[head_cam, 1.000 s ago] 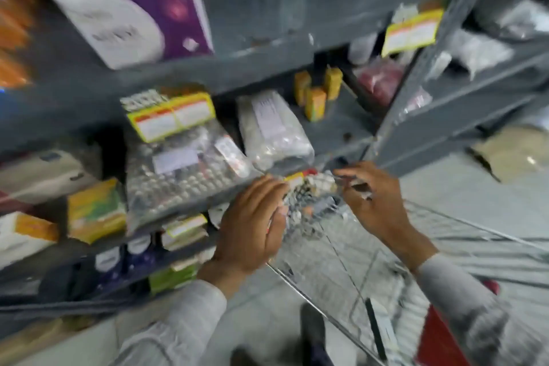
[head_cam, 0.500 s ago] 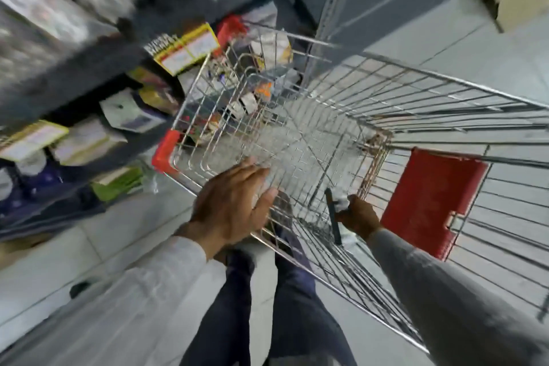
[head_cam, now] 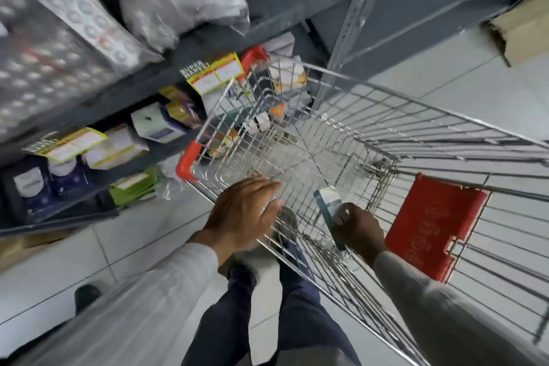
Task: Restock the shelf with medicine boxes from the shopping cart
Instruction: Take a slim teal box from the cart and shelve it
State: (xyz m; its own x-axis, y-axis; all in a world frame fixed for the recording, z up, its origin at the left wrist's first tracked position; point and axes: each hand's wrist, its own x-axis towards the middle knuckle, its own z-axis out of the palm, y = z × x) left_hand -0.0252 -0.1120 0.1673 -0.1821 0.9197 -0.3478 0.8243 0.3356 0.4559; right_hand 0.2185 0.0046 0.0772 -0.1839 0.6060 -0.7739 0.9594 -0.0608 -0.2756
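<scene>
You have one view only, from the head camera, so nothing is shared with a second angle. It looks steeply down from above your chest, with the wire shopping cart (head_cam: pixel 312 157) straight below and close, the grey shelf (head_cam: pixel 166 68) rising along your left and top edge, and the tiled floor (head_cam: pixel 445 74) beyond. The wide lens bends straight edges toward the frame borders. Your own sleeves and legs fill the bottom.

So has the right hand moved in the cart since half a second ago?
Yes. The right hand has risen off the cart floor beside the red flap, its grip now lifting a teal box.
</scene>
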